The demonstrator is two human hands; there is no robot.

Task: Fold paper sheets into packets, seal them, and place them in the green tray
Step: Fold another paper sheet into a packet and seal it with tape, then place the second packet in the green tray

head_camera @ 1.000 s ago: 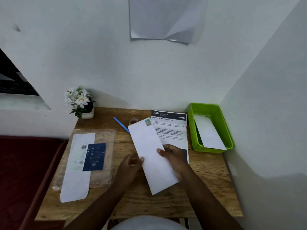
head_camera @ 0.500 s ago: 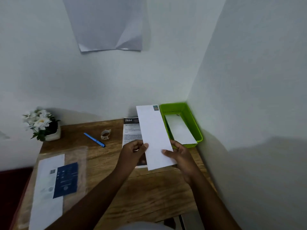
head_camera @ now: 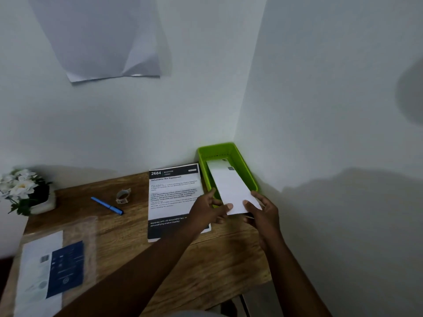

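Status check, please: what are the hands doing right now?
Both hands pinch folded packet. Packet half over green tray. Nothing in the way.

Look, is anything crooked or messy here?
Mostly tidy. The folded packet sticks out over the green tray's near rim, both hands pinching its end. The sheet on the wall is creased, one corner curling. The blue pen lies slanted.

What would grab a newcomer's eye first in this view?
The bright green tray in the desk's far right corner against the walls stands out, with both hands, left hand and right hand, holding a white folded packet by its near end over it. Next is the printed sheet with a black header, lying just left of the tray.
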